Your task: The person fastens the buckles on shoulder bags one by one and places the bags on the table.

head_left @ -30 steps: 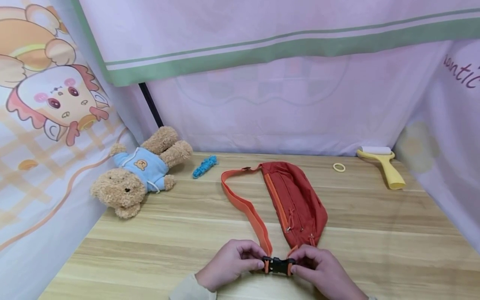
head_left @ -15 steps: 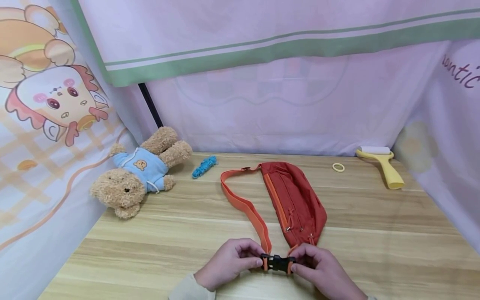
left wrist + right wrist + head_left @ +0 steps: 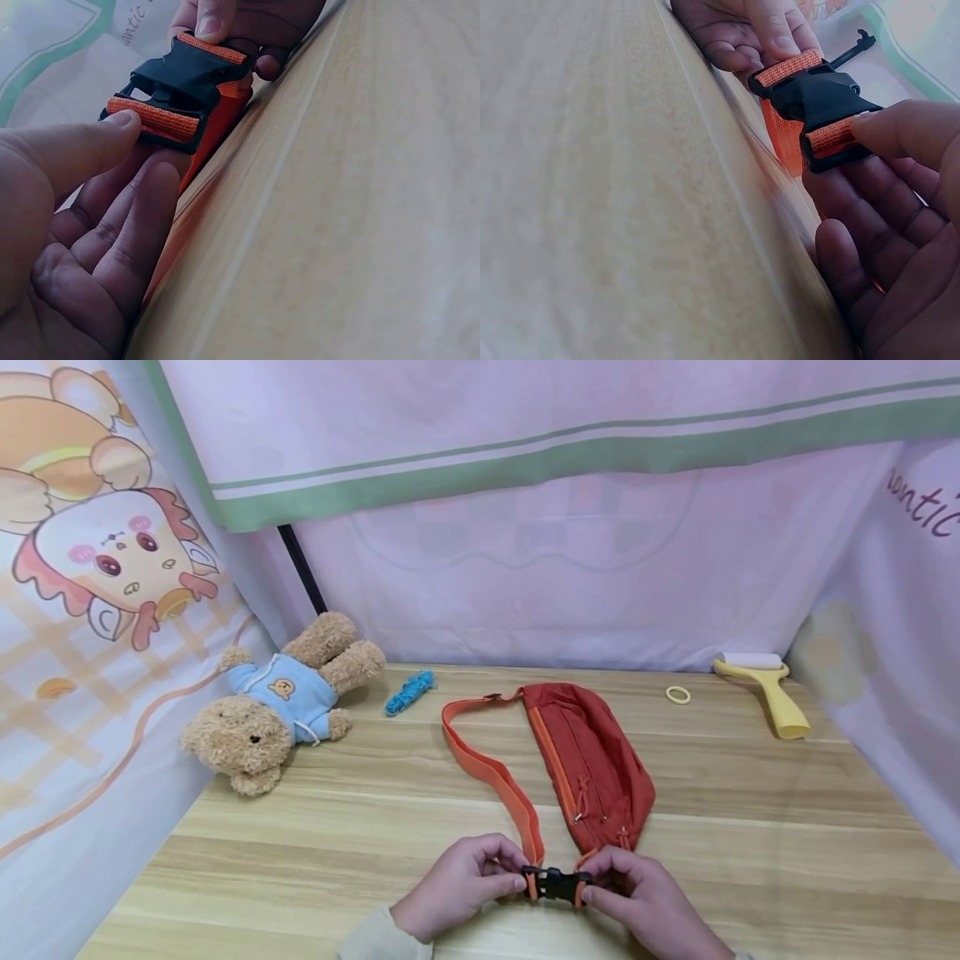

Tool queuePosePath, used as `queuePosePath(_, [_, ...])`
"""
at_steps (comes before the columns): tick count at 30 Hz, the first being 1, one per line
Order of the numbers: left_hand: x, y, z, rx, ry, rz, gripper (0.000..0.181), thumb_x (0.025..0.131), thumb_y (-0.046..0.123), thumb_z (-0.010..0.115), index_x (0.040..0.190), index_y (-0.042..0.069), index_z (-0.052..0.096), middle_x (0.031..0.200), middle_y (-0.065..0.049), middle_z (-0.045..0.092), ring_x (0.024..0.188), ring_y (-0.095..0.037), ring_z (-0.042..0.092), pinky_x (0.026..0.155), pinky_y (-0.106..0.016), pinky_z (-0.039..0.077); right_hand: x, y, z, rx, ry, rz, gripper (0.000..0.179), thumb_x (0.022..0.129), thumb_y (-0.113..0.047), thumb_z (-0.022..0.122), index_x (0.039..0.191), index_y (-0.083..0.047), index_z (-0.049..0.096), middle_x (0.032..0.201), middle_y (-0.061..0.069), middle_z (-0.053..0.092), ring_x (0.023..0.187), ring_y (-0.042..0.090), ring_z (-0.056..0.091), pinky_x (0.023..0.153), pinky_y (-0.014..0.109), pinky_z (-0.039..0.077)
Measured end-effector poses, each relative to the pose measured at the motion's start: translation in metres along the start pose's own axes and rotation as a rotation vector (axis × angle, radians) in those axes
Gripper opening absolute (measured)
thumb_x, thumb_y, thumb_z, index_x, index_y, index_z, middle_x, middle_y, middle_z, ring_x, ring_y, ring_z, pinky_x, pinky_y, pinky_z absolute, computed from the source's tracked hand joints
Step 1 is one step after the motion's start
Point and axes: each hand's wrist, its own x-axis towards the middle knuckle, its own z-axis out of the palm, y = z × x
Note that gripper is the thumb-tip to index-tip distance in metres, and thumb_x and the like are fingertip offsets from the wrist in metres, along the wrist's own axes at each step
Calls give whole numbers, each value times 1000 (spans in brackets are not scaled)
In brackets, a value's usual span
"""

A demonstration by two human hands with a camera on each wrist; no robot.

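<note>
The left hand (image 3: pixel 465 887) pinches one end of a black buckle (image 3: pixel 557 886) between thumb and fingers, and the right hand (image 3: pixel 647 897) pinches the opposite end likewise, so the buckle sits between the two. Just beyond the right hand, a red bag (image 3: pixel 596 768) lies on the tabletop (image 3: pixel 360 806); an orange strap (image 3: pixel 498 777) loops away beyond the left hand, which has a teddy bear (image 3: pixel 288 693) farther off to its left.

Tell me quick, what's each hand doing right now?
Left hand: closed, pinching one end of the buckle.
Right hand: closed too, pinching the buckle's other end.
</note>
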Motion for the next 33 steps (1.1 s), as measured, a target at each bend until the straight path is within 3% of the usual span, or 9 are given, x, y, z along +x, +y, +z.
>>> queuePosePath(20, [-1,0,2,-7,2,10,11,89,0,73,97,7,70,87,3,69,75,-13,66,64,-21,54,1,3,2,-3,6,1,15,90,-19,76,98,-9,70,99,5,69,88,10,63,76,25,54])
queuePosePath(33, [0,-1,2,32,-12,32,11,88,4,75,98,9,72,86,3,70,76,-11,67,67,-22,56,0,4,2,-42,27,-71,12,90,-21,76,99,-14,73,97,1,71,87,8,63,75,25,53])
